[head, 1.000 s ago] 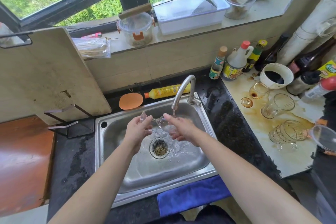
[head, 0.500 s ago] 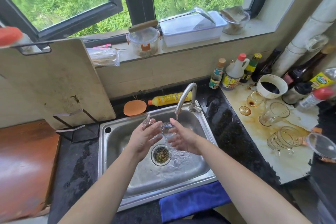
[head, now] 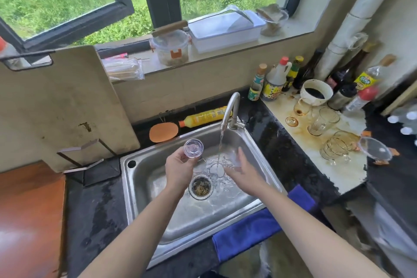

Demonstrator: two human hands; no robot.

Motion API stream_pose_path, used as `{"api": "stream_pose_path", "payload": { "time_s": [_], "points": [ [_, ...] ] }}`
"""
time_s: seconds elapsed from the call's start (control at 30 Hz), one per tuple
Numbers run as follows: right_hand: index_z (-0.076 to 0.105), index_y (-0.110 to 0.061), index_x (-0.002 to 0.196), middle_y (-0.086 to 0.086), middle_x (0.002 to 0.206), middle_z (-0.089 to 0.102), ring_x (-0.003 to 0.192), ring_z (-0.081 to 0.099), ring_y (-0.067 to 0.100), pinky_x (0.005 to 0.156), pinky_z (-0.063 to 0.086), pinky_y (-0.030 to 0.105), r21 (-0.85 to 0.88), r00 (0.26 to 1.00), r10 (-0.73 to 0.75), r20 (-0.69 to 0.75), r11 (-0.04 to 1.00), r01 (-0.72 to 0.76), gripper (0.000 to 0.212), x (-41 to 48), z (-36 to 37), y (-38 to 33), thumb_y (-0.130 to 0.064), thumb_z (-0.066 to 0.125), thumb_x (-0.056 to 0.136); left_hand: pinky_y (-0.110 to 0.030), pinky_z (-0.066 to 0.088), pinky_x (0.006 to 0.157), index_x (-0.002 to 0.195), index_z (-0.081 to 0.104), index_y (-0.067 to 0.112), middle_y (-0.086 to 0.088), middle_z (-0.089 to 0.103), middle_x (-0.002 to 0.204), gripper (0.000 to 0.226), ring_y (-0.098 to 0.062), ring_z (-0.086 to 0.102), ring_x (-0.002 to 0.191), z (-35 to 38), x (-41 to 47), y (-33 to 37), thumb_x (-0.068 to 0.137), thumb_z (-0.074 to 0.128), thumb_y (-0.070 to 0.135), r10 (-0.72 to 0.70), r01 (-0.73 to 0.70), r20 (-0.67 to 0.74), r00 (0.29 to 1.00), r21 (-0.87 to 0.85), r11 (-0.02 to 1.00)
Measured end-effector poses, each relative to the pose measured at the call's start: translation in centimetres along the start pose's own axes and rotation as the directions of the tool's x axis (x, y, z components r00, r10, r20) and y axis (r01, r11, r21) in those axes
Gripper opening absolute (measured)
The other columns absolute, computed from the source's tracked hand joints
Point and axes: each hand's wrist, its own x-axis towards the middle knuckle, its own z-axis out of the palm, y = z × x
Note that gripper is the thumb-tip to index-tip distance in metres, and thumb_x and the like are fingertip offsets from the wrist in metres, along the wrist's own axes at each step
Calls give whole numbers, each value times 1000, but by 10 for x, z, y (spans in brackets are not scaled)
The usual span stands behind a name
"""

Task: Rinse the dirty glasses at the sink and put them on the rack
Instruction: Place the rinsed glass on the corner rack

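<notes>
While a small glass (head: 193,151) is gripped, tilted, in the left hand (head: 179,170), the rack (head: 77,149) is seen leftward, nearer that hand; the right hand (head: 243,171) is spread.

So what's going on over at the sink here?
A person is rinsing glasses at the steel sink. The left hand holds a small clear glass just left of the stream, its round end facing the camera. The right hand is open, fingers spread beside the water running from the tap. Several stained glasses sit on the messy counter to the right, not yet washed.
</notes>
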Motion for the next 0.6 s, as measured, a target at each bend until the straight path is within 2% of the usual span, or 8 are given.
{"api": "stream_pose_path", "payload": {
  "time_s": [0.1, 0.23, 0.4, 0.5, 0.6],
  "points": [
    [-2, -25, 164, -2, 171, 9, 156, 16, 21, 123, 19, 41, -89, 999, -17, -40, 996, 13, 92, -17, -5, 9, -48, 59, 99, -24, 55, 78, 92, 73, 31, 4, 78, 94, 33, -15, 73, 94, 5, -13, 8, 81, 80, 1, 28, -28, 9, 1000, -12, 1000],
    [9, -30, 164, 1, 172, 0, 158, 0, 20, 127, 10, 45, -204, 992, -23, -124, 979, -3, 83, -42, -20, 24, -57, 53, 99, -36, 58, 88, 92, 75, 30, 8, 79, 91, 30, -15, 73, 94, 20, -36, 21, 81, 80, 3, 97, -97, 37, 995, 16, 995],
    [6, -31, 164, 4, 171, -8, 157, -15, 25, 126, -5, 47, -371, 952, -43, -302, 926, -76, 73, -119, -62, 72, -57, 38, 104, -46, 57, 92, 98, 76, 32, 7, 78, 94, 32, -18, 72, 96, 75, -88, 35, 83, 78, 3, 187, -199, 168, 968, 54, 979],
    [20, -31, 162, 3, 172, 5, 158, -5, 25, 126, -4, 47, -363, 900, -7, -436, 916, -169, 65, -194, -89, 127, -58, 35, 104, -50, 56, 93, 99, 75, 29, 5, 78, 93, 27, -19, 72, 95, 135, -138, 37, 85, 76, 6, 247, -284, 268, 931, 109, 953],
    [48, -29, 148, -1, 158, 43, 150, 30, 21, 123, 17, 42, -280, 807, 74, -586, 916, -287, 52, -289, -116, 195, -54, 38, 104, -48, 53, 95, 96, 68, 32, 8, 74, 92, 29, -22, 70, 95, 210, -215, 34, 87, 74, 6, 303, -378, 372, 877, 146, 914]
  ]
}}
